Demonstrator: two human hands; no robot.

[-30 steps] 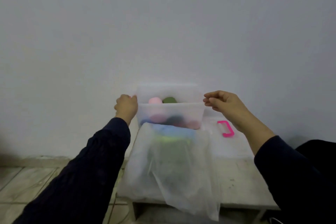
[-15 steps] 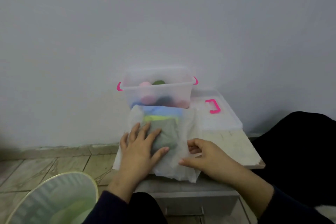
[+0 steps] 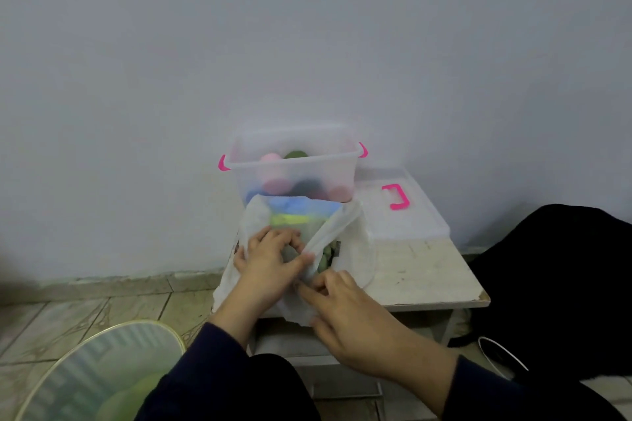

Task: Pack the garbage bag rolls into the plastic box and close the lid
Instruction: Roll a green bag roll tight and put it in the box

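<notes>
Two bare hands work at a translucent white plastic bag [image 3: 355,243] lying on a small, worn white table [image 3: 424,270] set against a plain pale wall. The left hand [image 3: 270,260], in a dark sleeve, presses into the bag's mouth with fingers curled around a greyish-green roll [image 3: 290,255] inside it, while the right hand [image 3: 355,314] pinches the bag's near edge between thumb and fingertips, pulling the film up into a taut fold. Through the bag show further garbage bag rolls, a blue one [image 3: 294,207] farthest from the camera and a yellow-green one [image 3: 297,218] just in front of it. Directly behind the bag, touching its far end, stands the clear plastic box [image 3: 342,167] with pink latches [image 3: 223,163] at both ends; it is open and already holds several rolls, among them a pink one [image 3: 270,158] and a dark green one [image 3: 295,154] rising above others seen dimly through the front wall. The box's clear lid [image 3: 407,222], with a pink handle [image 3: 396,196], lies flat on the table just to the right of the box. On the tiled floor at lower left sits a round bin [image 3: 99,376] with a pale yellow rim, holding something light green. Dark fabric fills the right edge of the view
</notes>
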